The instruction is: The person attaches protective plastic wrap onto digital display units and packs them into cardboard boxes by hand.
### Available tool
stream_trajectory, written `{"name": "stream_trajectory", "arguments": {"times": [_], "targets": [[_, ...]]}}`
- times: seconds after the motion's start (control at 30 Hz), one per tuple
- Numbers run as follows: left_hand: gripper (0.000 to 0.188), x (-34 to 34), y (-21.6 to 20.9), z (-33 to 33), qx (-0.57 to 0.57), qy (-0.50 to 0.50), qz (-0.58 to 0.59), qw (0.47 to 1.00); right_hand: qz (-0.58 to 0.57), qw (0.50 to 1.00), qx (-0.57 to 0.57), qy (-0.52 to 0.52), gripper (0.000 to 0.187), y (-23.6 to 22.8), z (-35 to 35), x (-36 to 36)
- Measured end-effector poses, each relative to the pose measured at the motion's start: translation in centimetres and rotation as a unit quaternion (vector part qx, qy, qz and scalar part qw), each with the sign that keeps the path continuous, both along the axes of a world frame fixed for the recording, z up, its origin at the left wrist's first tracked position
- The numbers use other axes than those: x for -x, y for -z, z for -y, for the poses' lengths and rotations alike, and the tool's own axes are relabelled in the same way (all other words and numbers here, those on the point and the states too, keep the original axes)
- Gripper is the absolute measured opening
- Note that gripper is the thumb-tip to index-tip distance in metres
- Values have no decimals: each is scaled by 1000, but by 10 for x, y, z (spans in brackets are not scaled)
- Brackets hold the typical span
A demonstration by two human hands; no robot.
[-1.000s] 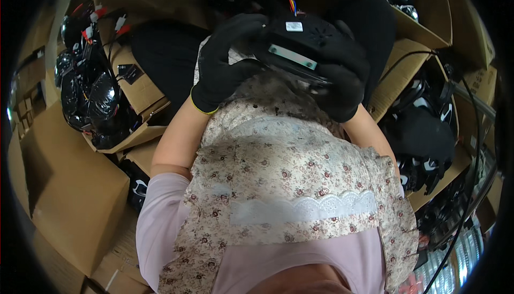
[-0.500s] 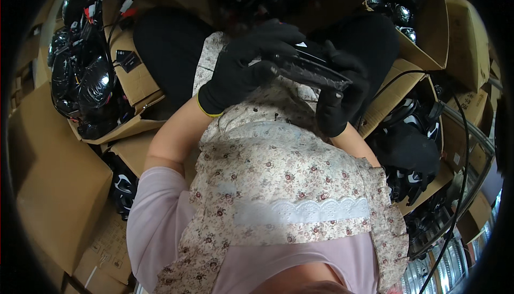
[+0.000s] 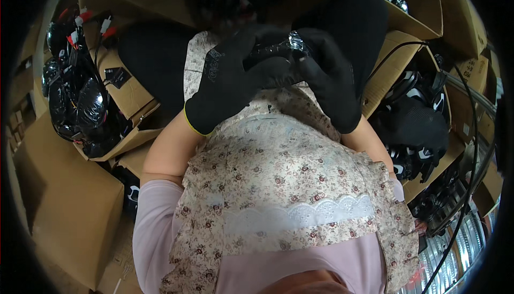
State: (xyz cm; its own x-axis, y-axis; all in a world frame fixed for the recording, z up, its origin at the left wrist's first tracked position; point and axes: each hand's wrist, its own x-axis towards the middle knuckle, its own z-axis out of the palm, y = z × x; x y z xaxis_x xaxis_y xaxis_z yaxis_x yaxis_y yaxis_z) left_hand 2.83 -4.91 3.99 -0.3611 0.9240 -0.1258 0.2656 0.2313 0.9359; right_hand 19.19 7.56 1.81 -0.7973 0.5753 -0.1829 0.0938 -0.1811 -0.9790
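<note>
Two black-gloved hands: the left hand, faint print showing on its back, and the right hand are pinching one glossy black film-wrapped object, upper centre of frame. One open brown cardboard box, left, is holding several black plastic-wrapped bundles.

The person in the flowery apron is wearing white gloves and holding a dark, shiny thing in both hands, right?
Not quite: the gloves are black, as the head view shows. The flowery apron is right, and the left hand and right hand do hold a dark, shiny thing.
</note>
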Motion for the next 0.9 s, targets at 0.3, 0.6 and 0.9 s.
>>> {"name": "stream_trajectory", "arguments": {"times": [0.3,0.6,0.9], "targets": [[31,-27,17,19,99,-62,202,972,47,989,-135,-23,37,24,38,-23],[30,-27,35,31,-10,-25,18,999,-26,952,-304,-16,40,17,25,-21],[39,-5,29,21,-213,95,-248,940,-99,832,-543,45,43,14,20,-19]]}}
